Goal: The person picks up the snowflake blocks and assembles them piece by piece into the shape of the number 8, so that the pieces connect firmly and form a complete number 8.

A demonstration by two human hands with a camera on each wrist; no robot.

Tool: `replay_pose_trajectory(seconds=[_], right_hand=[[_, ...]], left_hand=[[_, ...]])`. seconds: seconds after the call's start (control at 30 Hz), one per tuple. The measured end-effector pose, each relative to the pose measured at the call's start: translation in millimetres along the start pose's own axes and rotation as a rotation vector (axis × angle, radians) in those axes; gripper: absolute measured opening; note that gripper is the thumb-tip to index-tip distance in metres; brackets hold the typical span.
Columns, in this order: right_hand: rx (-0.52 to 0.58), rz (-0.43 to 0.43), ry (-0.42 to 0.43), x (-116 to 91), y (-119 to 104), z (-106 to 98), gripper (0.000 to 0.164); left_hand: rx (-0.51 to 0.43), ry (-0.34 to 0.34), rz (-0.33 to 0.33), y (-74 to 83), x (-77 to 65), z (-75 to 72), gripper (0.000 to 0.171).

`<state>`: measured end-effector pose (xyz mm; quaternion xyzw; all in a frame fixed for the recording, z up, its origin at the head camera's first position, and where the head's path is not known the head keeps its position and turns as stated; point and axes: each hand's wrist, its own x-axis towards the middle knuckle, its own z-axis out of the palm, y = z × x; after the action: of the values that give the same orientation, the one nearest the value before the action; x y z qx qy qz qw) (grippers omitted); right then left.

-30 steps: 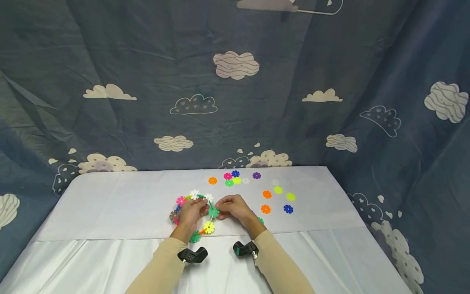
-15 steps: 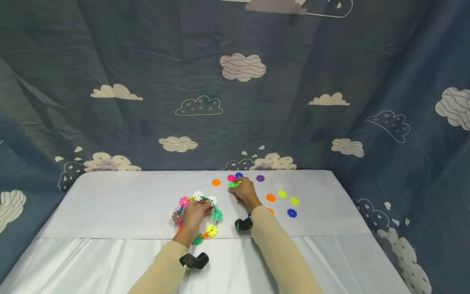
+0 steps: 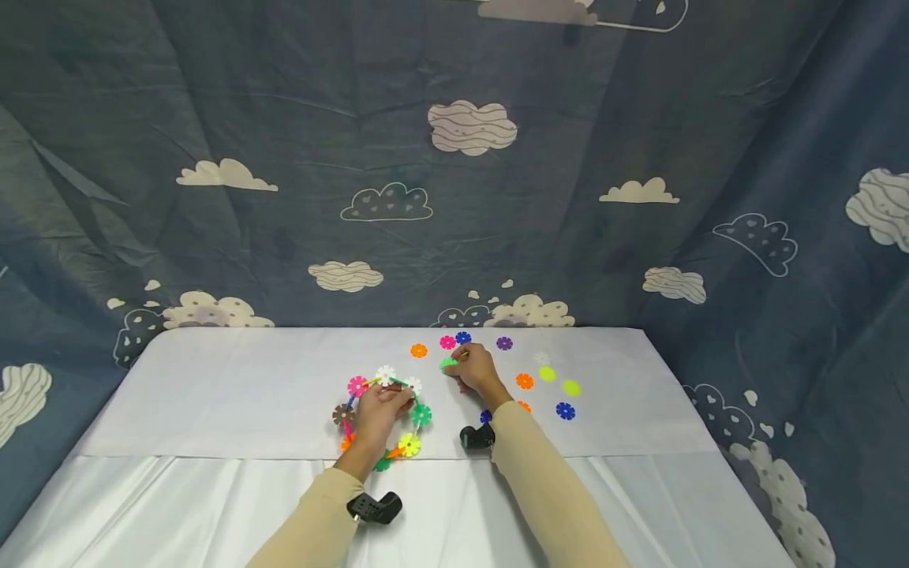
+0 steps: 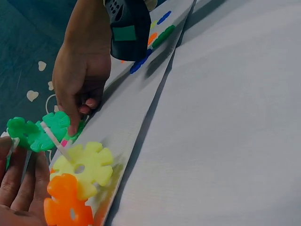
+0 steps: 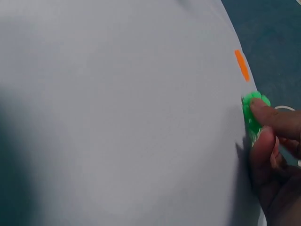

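Note:
A ring of linked plastic snowflake discs [image 3: 409, 446] in green, yellow, orange, brown, pink and white stands over the white table. My left hand [image 3: 376, 418] holds it at its far side, fingers on a link near the white discs. In the left wrist view, a yellow disc [image 4: 87, 169], an orange disc [image 4: 68, 202] and green discs [image 4: 40, 134] of the ring show beside the left fingers. My right hand [image 3: 477, 369] pinches a bright green disc [image 5: 253, 110] between thumb and forefinger, close over the table. A sliver of yellow shows by those fingertips in the head view.
Loose discs lie at the back and right: orange [image 3: 419, 350], pink [image 3: 447, 341], blue [image 3: 463, 337], purple [image 3: 504, 343] and yellow [image 3: 547, 374] among them. One blue disc [image 3: 565, 411] lies farthest right. A dark cloud-print curtain [image 3: 284, 237] hangs behind the table [image 3: 213, 394].
My right hand has left the ring, reached away to the loose discs at the back and taken up the green one. The left hand has stayed on the ring.

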<state>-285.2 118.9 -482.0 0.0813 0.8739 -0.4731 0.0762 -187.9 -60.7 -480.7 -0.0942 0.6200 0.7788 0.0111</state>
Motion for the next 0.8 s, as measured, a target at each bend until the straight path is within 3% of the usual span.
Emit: replay_pose_trajectory(seconds=[0.2,0.37,0.53,0.8], right_hand=[[0.292,-0.146,-0.124,-9,8,-1,0.012],[0.487,-0.322,-0.279,-22,-7,-5,0.012],[0.451,-0.501,-0.389,-36,-31,-9,0.016],[0.323,-0.597,-0.428,-44,-48,-9,0.012]], left_hand=[[0.046,-0.024,0.012,1.1,-2.8,-0.4,0.028],[0.064,-0.024,0.029,3.3,-4.1,0.9,0.027],[0.071,-0.011,0.038,5.3,-4.2,1.8,0.023],[0.080,-0.029,0.051,5.0,-4.0,2.7,0.021]])
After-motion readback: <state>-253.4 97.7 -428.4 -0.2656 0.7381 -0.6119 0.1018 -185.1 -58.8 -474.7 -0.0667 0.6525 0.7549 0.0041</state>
